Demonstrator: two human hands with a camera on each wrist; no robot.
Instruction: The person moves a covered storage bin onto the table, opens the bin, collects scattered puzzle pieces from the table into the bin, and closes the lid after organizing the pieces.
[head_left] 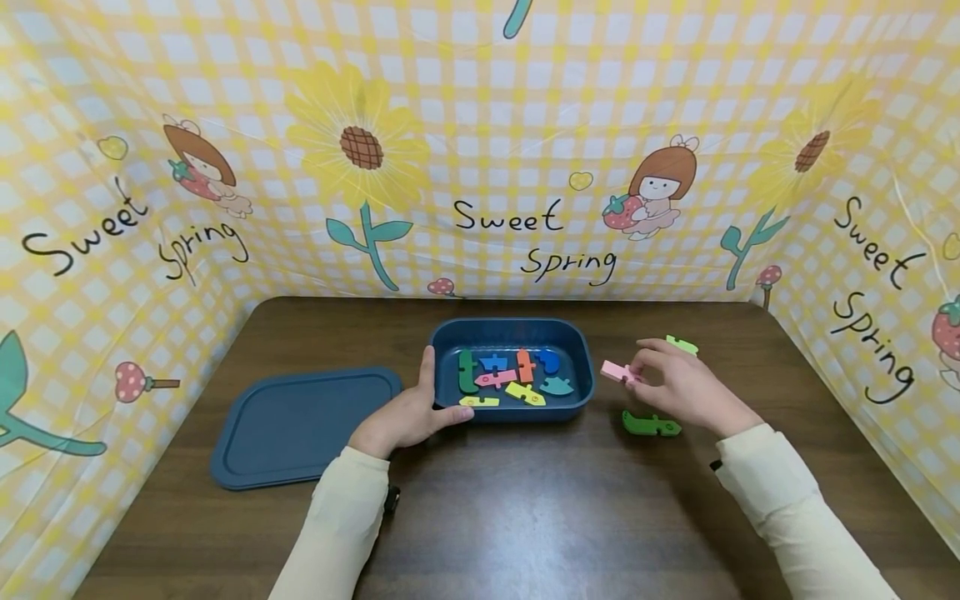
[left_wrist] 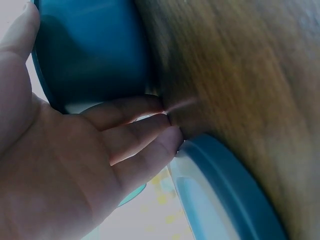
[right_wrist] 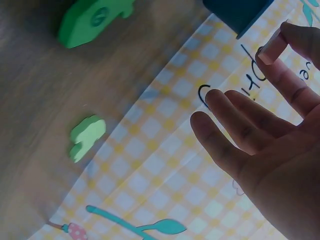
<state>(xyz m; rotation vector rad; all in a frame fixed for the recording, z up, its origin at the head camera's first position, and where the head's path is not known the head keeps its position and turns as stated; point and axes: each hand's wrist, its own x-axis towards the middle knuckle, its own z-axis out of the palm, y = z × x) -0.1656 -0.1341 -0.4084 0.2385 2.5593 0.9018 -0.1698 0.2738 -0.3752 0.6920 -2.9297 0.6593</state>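
My left hand (head_left: 408,412) rests against the left side of a dark blue box (head_left: 588,367), its thumb by the front rim. In the left wrist view the fingers (left_wrist: 135,130) look fairly straight beside the box's outer wall. Inside the box lie several coloured puzzle pieces, among them an orange piece (head_left: 525,365) and a teal piece (head_left: 557,386). Right of the box, my right hand (head_left: 678,383) pinches a pink puzzle piece (head_left: 617,371) between thumb and index finger, above the table. The other fingers of that hand are extended in the right wrist view.
A dark green puzzle piece (head_left: 651,425) lies on the table in front of the right hand. Behind that hand is a light green piece (head_left: 681,344), partly hidden. The blue lid (head_left: 300,429) lies flat at the left. A patterned cloth (head_left: 480,150) surrounds the brown table (head_left: 525,517).
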